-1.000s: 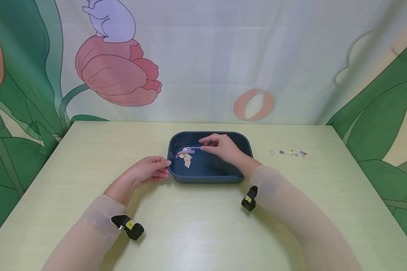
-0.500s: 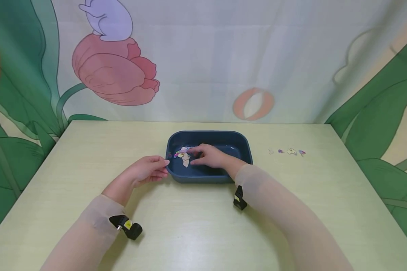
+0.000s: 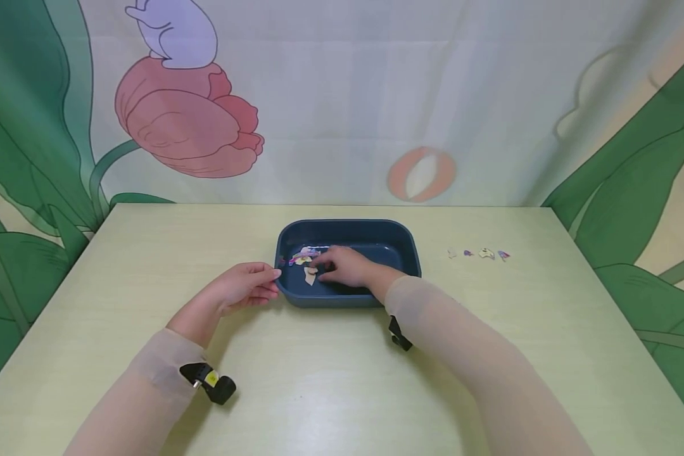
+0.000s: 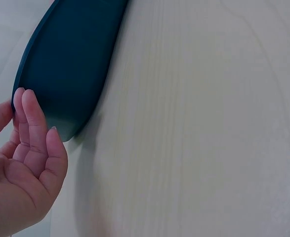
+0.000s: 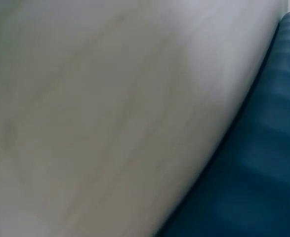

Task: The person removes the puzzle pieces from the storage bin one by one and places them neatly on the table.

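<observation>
In the head view a dark blue tray (image 3: 348, 303) stands on the table, with several small colourful flat pieces (image 3: 306, 254) in its left part. My left hand (image 3: 242, 288) pinches the tray's left rim between thumb and fingers; the left wrist view shows this hand (image 4: 28, 163) at the tray wall (image 4: 65, 64). My right hand (image 3: 348, 267) reaches into the tray, its thumb and index fingertips beside a pale piece (image 3: 310, 276). Whether they touch the piece cannot be told. Only the tray's side (image 5: 253, 168) shows clearly in the right wrist view.
Right of the tray, several small flat pieces (image 3: 486, 254) lie in a row on the light wooden table (image 3: 319, 392). Behind the table hangs a curtain (image 3: 319, 114) printed with flowers and leaves. Each wrist carries a small black camera.
My right hand has come down and left inside the tray to the pieces, and its fingers are now at the pale one. My left hand keeps its hold on the rim.
</observation>
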`<state>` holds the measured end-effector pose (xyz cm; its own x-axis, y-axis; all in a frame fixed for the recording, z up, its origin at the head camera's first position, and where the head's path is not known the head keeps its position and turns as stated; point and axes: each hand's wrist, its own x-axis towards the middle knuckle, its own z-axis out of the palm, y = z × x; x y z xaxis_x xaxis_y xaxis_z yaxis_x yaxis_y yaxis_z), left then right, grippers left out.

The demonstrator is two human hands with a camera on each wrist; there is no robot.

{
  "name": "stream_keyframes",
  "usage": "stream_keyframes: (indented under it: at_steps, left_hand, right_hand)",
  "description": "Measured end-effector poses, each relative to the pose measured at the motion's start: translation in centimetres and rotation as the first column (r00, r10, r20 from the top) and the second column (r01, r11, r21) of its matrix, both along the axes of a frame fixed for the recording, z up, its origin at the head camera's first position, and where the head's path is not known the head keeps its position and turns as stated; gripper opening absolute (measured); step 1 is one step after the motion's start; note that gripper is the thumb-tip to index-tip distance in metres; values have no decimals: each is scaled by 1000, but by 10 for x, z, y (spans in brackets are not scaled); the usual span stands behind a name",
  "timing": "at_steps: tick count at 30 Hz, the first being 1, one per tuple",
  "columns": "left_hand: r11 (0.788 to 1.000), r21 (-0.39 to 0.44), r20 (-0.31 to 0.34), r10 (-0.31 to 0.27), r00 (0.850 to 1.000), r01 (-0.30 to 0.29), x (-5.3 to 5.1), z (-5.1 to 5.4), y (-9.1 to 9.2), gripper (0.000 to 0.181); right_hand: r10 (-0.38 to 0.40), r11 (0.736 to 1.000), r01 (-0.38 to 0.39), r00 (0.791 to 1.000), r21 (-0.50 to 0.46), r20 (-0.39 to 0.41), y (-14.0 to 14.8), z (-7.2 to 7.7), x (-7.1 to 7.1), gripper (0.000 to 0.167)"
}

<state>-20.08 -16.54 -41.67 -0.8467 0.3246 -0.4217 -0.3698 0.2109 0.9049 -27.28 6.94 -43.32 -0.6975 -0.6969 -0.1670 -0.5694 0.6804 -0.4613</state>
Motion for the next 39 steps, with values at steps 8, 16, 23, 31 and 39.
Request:
stream_keyframes:
  at_steps: [8,16,23,31,39]
  left_hand:
    - [1000,0,-3,4,1000,-4,0,-1,-1,24]
    - [1000,6,-4,-1,1000,1,1,1,0,23]
    - [1000,1,1,-2,1000,2,1,2,1,22]
    - [1000,-1,9,11,1000,-11,0,0,1,22]
    - [1000,12,3,3,1000,-3,1,-1,0,22]
  right_hand:
    - [-44,986,44,999,-159,2,3,-3,-3,17]
    - [-118,983,125,991,-137,63,5,-6,-7,25]
    - [-62,993,66,997,-98,50,6,-7,-6,31]
    - [-43,997,46,998,-68,41,5,-5,-3,30]
    - [-48,995,51,998,-87,28,4,-6,-1,25]
